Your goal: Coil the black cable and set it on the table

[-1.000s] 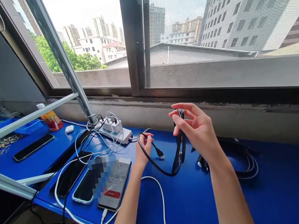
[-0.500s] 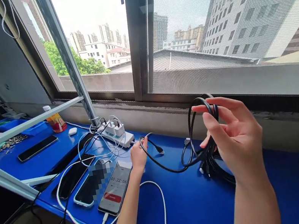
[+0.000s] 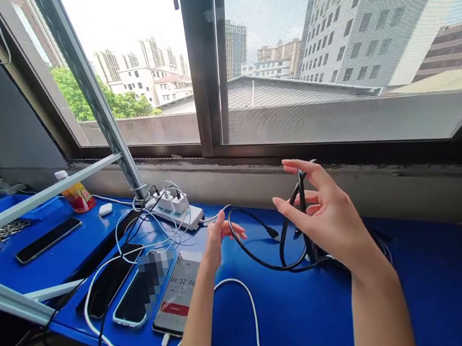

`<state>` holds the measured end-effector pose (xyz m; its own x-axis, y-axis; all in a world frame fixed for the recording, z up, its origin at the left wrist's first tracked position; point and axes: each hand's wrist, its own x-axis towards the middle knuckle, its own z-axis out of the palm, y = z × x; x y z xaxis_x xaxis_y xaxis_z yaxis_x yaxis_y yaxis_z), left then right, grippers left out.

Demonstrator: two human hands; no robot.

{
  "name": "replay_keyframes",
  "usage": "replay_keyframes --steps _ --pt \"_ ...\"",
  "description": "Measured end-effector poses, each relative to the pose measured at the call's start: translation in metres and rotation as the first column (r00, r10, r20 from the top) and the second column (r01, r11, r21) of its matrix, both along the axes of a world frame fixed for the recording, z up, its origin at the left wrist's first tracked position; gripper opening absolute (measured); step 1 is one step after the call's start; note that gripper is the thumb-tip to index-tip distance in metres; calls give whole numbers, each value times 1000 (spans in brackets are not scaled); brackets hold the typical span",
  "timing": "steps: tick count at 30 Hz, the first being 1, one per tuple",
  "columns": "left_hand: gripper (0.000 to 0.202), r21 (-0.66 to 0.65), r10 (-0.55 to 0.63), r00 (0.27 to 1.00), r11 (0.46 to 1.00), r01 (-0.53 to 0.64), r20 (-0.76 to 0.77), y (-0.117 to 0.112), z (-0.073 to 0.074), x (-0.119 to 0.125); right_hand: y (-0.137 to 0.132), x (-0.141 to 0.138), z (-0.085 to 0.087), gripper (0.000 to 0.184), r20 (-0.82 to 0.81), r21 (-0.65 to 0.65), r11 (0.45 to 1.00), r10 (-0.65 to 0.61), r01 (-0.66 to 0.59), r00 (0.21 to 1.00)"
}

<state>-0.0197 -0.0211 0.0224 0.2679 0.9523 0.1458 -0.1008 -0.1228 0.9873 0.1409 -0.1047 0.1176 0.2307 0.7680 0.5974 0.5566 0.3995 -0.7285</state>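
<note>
Fig.: black cable (image 3: 300,184) looped above blue bench (image 3: 435,292), betw. both hands. R hand (image 3: 332,224) pinches the upright strands, other fingers spread. L hand (image 3: 218,238) loosely curled at loop's left edge; grip unclear. Plug (image 3: 272,231) hangs free.

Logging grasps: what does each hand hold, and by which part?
Right hand pinches the thin black cable at its bunched upper loops; left hand is at the loop's other side, grip unclear.
</note>
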Motion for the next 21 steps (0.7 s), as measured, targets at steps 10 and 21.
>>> replay_keyframes --steps 10,21 --pt "48 53 -82 997 995 82 -3 -11 9 11 -1 1 6 39 -27 -15 1000 3 -3 1000" --pt "58 131 226 951 957 -257 212 -5 5 3 -4 2 8 42 -148 91 991 112 -99 983"
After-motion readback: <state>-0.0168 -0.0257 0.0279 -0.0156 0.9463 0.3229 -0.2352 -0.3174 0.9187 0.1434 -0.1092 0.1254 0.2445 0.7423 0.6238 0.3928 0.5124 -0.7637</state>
